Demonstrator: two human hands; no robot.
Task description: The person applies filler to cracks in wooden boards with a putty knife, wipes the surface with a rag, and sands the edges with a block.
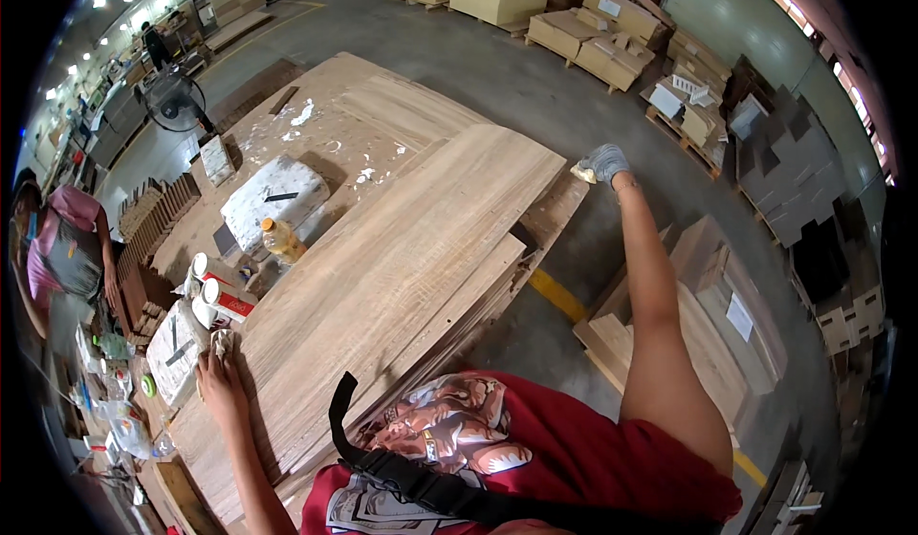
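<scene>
Panel with wood-grain face (411, 229) lies flat on a stack of similar boards (483, 296), in the middle of the scene, slanting from near left to far right; this raised place probably lets the person work without bending very much. Left hand (221, 382) is at the panel's left edge, its fingers appearing closed on a crumpled pale rag (222, 344). Right hand (607, 162), in a grey glove, is stretched to the right, near the far corner, and seems to grasp a pale cloth-like piece (582, 174); what exactly it is, I cannot tell. White containers (228, 301) and a plastic bottle with orange cap (281, 239) stand just beside the left edge, perhaps so that the left hand reaches them easily, yet they do not occupy the face.
</scene>
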